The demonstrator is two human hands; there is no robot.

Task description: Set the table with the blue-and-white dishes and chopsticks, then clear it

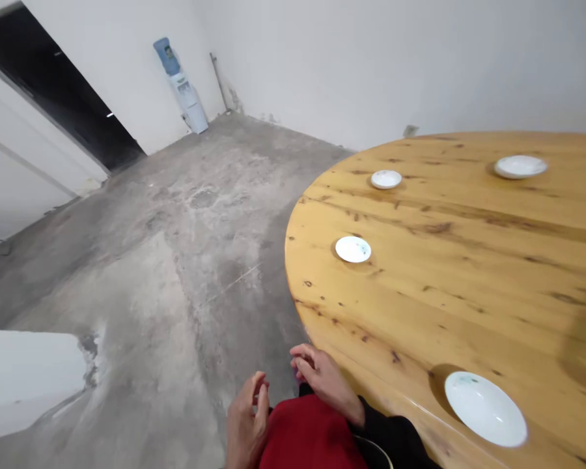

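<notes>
My left hand (247, 417) and my right hand (325, 381) are low in the view, just off the near left edge of a round wooden table (469, 280). Between them is a red fabric thing (307, 436). The fingers of both hands are curled against its edges, the left on its left side and the right over its top. My right arm wears a black sleeve. Several small white plates lie on the table: one nearest to me (485, 408), one at the left rim (353, 249), and two farther back (385, 179) (520, 166).
Bare grey concrete floor (176, 260) spreads to the left of the table. A water dispenser (183, 85) stands against the far white wall beside a dark doorway (53, 85). A white block (24, 371) sits at the lower left.
</notes>
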